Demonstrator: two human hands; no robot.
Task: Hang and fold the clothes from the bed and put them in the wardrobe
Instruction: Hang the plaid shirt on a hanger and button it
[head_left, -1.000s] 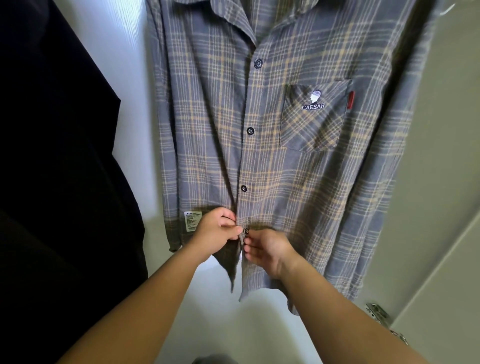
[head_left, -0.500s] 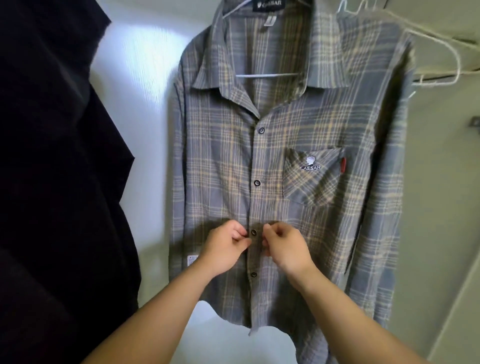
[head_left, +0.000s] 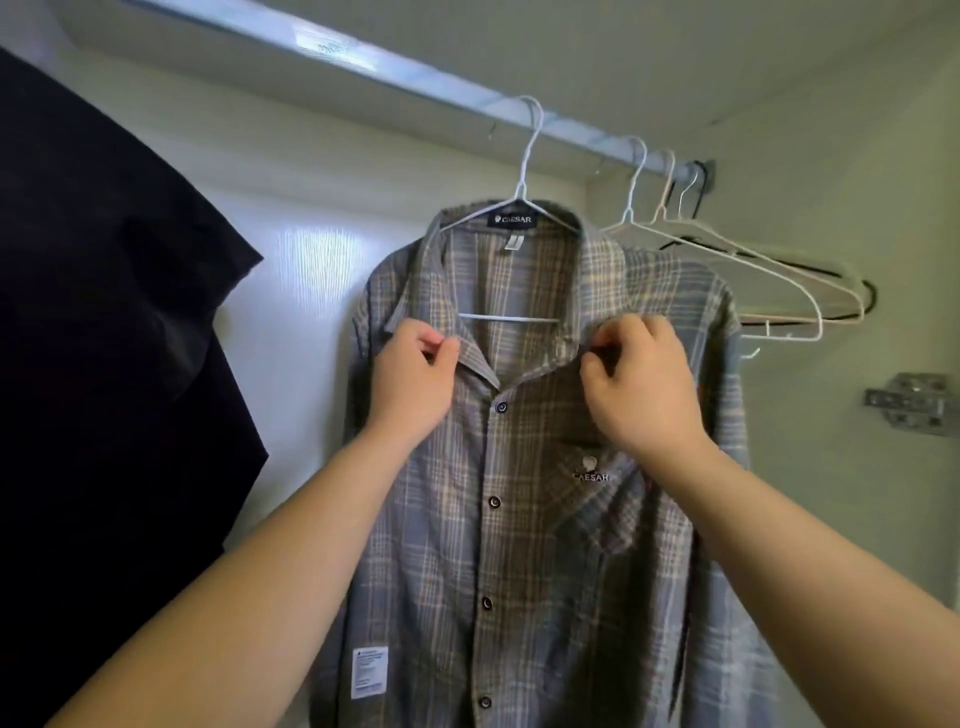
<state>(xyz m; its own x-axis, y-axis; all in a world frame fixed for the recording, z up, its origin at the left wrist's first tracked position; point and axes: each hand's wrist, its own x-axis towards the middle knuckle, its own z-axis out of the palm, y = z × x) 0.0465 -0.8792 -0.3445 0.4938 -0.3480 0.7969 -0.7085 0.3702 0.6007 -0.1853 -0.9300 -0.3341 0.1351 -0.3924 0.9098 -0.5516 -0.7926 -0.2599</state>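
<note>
Head view: both hands at the collar of a hanging shirt.
The grey-blue and tan plaid button-up shirt (head_left: 519, 561) hung inside the wardrobe on a white wire hanger (head_left: 525, 171) hooked over the pale metal rail (head_left: 415, 73), its front buttoned. The left hand (head_left: 410, 384) pinched the collar flap on its own side between thumb and curled fingers (head_left: 442, 349); the right hand (head_left: 641, 387) pinched the opposite collar edge likewise. A black garment (head_left: 104, 364) hung just beside the shirt, and bare wire hangers (head_left: 769, 275) sat further along the rail, near a metal hinge (head_left: 906, 400).
</note>
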